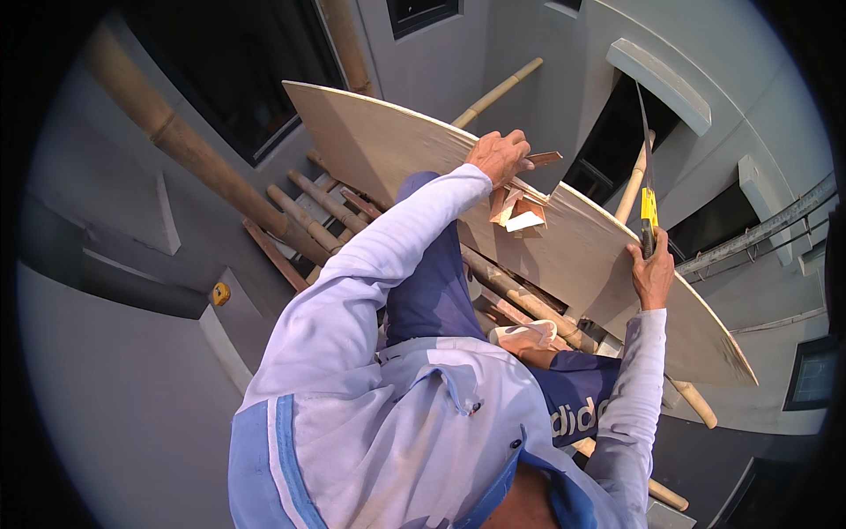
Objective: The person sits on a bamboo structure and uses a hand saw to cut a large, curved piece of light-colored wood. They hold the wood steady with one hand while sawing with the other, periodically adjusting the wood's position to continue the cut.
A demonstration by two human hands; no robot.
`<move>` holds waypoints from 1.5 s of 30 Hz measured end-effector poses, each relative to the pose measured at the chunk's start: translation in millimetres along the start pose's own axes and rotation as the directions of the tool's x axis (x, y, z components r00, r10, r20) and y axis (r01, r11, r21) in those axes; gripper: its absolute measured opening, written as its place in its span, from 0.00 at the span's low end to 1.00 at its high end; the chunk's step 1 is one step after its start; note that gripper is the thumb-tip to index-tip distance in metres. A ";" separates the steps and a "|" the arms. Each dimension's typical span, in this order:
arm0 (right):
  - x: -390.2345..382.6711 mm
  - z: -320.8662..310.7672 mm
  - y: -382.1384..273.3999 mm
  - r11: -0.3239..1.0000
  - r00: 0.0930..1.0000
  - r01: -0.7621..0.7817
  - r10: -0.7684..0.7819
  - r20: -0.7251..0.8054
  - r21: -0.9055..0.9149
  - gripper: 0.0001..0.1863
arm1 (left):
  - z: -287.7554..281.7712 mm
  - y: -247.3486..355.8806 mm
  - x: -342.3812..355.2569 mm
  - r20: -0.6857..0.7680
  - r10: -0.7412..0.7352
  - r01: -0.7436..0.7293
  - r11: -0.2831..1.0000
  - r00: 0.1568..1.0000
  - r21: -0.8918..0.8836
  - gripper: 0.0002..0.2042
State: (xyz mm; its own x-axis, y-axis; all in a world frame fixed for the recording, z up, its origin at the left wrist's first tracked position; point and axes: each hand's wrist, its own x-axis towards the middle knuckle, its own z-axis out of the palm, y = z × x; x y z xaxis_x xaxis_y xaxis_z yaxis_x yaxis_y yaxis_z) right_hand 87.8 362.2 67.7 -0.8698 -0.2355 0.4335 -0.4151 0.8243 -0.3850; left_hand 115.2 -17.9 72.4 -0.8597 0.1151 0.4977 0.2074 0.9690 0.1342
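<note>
A large thin plywood board (379, 141) stands tilted across my legs, its long upper edge curving through the view. My left hand (500, 160) is at that edge, closed on a small reddish wood strip (545, 159). Just right of it, the edge has a notch, and splintered pieces of veneer (522, 214) hang on the near face below. Further right, my right hand (653, 271) grips a handsaw (649, 207) with a yellow and black handle. Its narrow blade points up and away from the board. The fingers of my right hand are beside the board's edge.
Bamboo poles (167, 132) and wooden slats form a scaffold beneath and around me. A yellow tape measure (221, 294) rests on a ledge at the left. Grey walls with dark window openings (238, 70) surround the scaffold, and my sandalled foot (524, 335) is below the board.
</note>
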 end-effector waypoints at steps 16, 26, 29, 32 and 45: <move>14.9 83.1 -179.9 0.998 0.999 -0.036 0.038 -0.030 0.058 0.29 | 18.1 64.7 -70.5 0.829 -0.376 0.398 -0.744 0.414 -0.536 0.78; -33.9 134.2 -193.9 0.997 0.996 0.036 -0.042 0.084 0.065 0.29 | 71.0 43.5 -57.8 0.778 -0.619 0.317 -0.721 0.104 -0.616 0.29; -41.6 114.3 -208.8 0.993 0.970 0.002 -0.031 0.240 0.121 0.26 | 51.7 38.9 -83.8 0.742 -0.644 0.264 -0.695 0.188 -0.669 0.28; -40.5 85.4 -221.3 0.983 0.898 -0.070 -0.011 0.440 0.168 0.26 | 60.1 22.2 -113.1 0.681 -0.690 0.194 -0.654 0.244 -0.731 0.18; -52.6 47.8 -103.6 0.994 0.825 -0.063 0.002 0.565 0.089 0.39 | 66.6 -66.4 -151.3 0.652 -0.744 0.261 -0.607 0.145 -0.751 0.20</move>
State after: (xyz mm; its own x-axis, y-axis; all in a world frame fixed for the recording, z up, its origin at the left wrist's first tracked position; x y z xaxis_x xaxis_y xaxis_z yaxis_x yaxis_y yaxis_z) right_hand 163.8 264.5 45.9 -0.8690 -0.4838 -0.1036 -0.3814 0.7884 -0.4826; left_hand 200.4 -85.1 -68.9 -0.5831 -0.5622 -0.5864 0.0005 -0.7221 0.6918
